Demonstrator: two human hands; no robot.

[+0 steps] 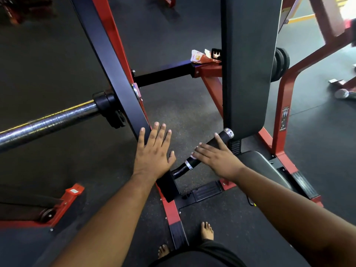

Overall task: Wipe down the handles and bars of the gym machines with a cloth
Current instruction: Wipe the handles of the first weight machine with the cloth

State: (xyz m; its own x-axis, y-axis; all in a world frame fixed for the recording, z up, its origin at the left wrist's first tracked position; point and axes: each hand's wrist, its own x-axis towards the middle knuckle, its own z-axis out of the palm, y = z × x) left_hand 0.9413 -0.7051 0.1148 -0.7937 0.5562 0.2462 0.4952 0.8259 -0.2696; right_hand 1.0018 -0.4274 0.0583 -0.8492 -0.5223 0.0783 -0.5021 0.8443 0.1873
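Hands both flat, fingers straight: left hand (153,151) over the black arm (119,81), right hand (215,157) on the handle (207,149), likely steadying it. Neither grip holds anything; no cloth seen. Crumpled wrapper (200,55) sits on the frame beyond.

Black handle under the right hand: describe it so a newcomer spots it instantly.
Start at the tall black back pad in the red frame. Below its lower edge a short black handle slants down-left, under the open right hand. Unlike the long bare chrome bar at left, it has silver rings.
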